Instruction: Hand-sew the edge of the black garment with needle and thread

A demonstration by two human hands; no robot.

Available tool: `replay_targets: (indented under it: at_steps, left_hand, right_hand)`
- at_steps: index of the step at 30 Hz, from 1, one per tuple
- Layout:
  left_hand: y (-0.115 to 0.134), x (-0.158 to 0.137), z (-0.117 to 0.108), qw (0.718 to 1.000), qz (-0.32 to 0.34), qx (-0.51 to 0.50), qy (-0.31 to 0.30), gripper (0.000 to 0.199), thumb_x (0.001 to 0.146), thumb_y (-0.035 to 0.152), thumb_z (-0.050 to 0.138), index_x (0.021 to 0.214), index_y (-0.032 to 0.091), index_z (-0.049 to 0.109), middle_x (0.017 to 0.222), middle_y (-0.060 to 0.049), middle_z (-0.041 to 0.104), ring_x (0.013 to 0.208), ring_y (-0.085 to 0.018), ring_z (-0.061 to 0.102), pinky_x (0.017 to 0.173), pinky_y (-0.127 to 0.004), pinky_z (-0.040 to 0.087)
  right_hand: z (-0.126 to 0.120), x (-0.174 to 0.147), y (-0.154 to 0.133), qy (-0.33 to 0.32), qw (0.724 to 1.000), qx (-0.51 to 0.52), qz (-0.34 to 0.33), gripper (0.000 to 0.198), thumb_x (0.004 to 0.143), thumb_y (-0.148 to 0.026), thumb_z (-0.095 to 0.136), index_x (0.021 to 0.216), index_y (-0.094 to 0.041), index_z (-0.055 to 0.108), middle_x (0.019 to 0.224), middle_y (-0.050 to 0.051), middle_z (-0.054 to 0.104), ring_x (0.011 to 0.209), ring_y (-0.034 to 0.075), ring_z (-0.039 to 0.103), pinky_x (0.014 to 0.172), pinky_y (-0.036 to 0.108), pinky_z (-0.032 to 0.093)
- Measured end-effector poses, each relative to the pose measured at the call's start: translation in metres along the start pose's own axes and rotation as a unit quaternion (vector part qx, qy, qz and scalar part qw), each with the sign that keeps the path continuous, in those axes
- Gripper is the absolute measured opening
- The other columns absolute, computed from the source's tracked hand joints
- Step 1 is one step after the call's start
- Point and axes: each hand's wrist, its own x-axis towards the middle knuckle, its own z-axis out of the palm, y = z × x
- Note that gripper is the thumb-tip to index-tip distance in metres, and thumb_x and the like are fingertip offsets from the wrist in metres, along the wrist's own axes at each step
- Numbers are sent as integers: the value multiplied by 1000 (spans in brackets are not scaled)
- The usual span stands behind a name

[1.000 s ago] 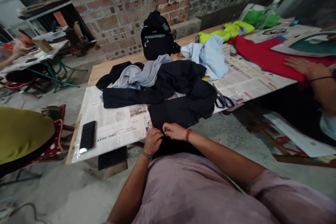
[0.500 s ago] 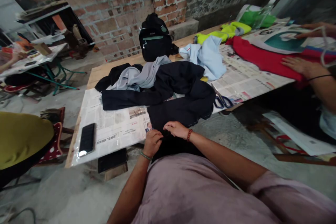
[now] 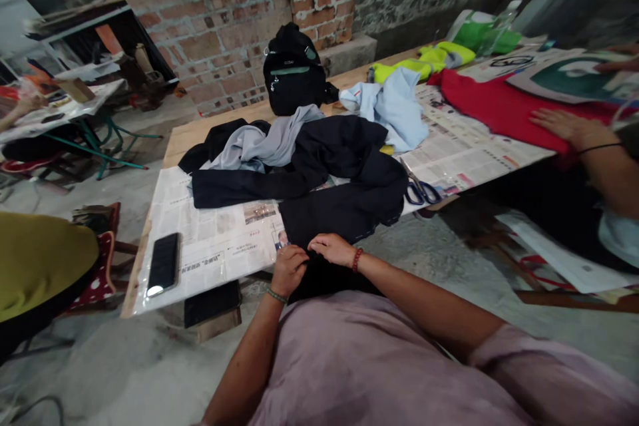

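A black garment (image 3: 339,210) lies bunched on the table, one flat leg or sleeve reaching to the front edge. At that near end my left hand (image 3: 289,269), with a green bracelet on its wrist, is closed on the cloth's edge. Close beside it, my right hand (image 3: 333,250), wearing a red bead bracelet, is bent over the same edge. Its thumb and fingers are drawn together in a pinch. Anything small between the right fingertips is too fine to make out. Scissors (image 3: 422,192) with dark blue handles lie right of the garment.
Newspaper under clear plastic covers the table (image 3: 204,256). A phone (image 3: 164,263) lies front left. Grey cloth (image 3: 269,140), light blue cloth (image 3: 392,106) and a black backpack (image 3: 292,76) sit further back. At right, a co-worker's hand (image 3: 564,126) rests on red cloth (image 3: 489,106) beside an iron (image 3: 574,76).
My hands stay almost in place at the garment's edge, with only slight finger movement. The co-worker's iron has shifted to the right over the red cloth.
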Motion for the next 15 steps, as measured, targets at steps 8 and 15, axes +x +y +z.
replay_targets:
  at_steps: [8,15]
  left_hand:
    - [1,1,0,1000,6,-2,7,19,68,8,51,80,19,62,86,-3,61,89,-17,51,83,-35,38]
    - [-1,1,1,1000,2,7,0,18,73,9,49,81,19,61,84,-4,61,88,-18,52,81,-35,39]
  right_hand:
    - [-5,4,4,10,987,-152,-53,20,79,-19,47,76,-14,66,76,5,62,73,12,55,70,22,39]
    - [0,6,-5,9,977,-200,-79,20,80,-19,45,75,-15,64,77,4,61,72,11,53,68,21,37]
